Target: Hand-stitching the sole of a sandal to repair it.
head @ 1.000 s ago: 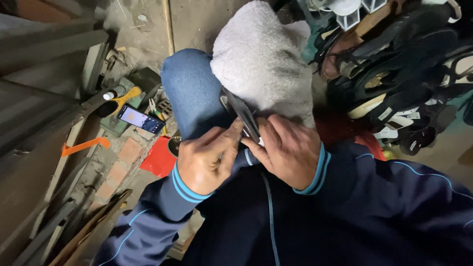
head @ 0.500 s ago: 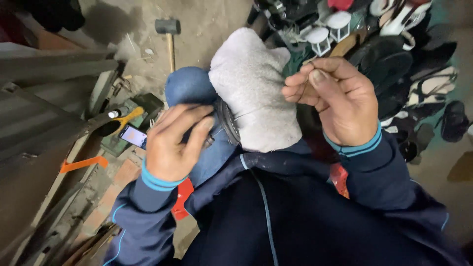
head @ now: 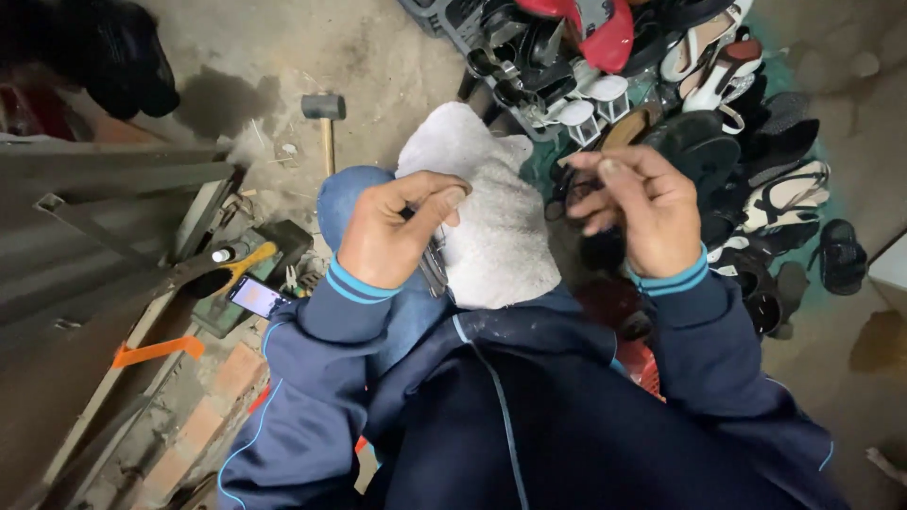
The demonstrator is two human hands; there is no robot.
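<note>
Setting: dusty concrete floor point(head: 406, 66) of a cluttered workshop, seen from above over a seated person's lap in a navy jacket with light blue trim.
Lap: a white cloth point(head: 491, 217) lies draped over the blue-jeaned knee point(head: 345, 203).
Left hand point(head: 392, 236): curled down onto the left edge of the cloth, fingers bent and closed around a small dark item point(head: 435, 269) that pokes out beneath the palm — what it is cannot be told.
Right hand point(head: 638, 212): raised just beside the cloth on its right, not touching it; thumb and fingertips pinched together as if on something very fine, though nothing can be made out between them.
Shoes: a heap of sandals and shoes point(head: 718, 104) — black, white, one red — spreads over the floor beyond the right hand.
Mallet: a black-headed mallet point(head: 324, 118) with a wooden handle lies on the floor above the knee.
Left side: grey metal bars point(head: 104, 217), an orange clamp point(head: 156, 351), a lit phone point(head: 257, 297) and yellow-handled pliers point(head: 248, 262) near some bricks point(head: 203, 416).
</note>
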